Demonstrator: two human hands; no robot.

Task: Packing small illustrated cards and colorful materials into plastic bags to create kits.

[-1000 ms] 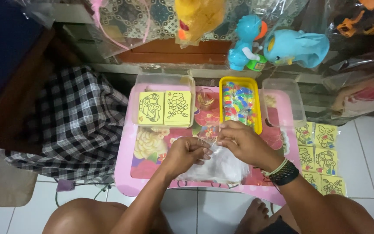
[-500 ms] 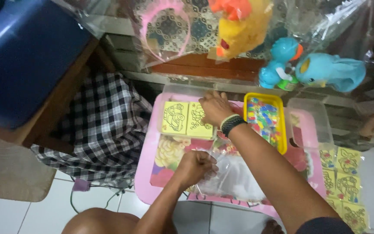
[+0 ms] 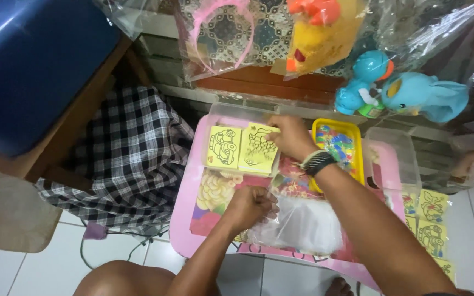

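Checked cloth (image 3: pixel 122 159) at left of frame, pink worktop (image 3: pixel 185 219) at centre, left hand (image 3: pixel 250 207) clenched on clear plastic bags (image 3: pixel 303 225) lower centre, right hand (image 3: pixel 289 136) grasping yellow picture card (image 3: pixel 259 151) in clear tray (image 3: pixel 223 112) above, yellow tray (image 3: pixel 340 127) of coloured bits beside, blue toy (image 3: pixel 423 96) upper right.

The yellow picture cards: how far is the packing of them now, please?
Done: nothing sealed is visible. In hand: the right hand touches a yellow picture card in the clear box, and the left hand grips clear plastic bags on the pink table. Left: loose cards on the floor.
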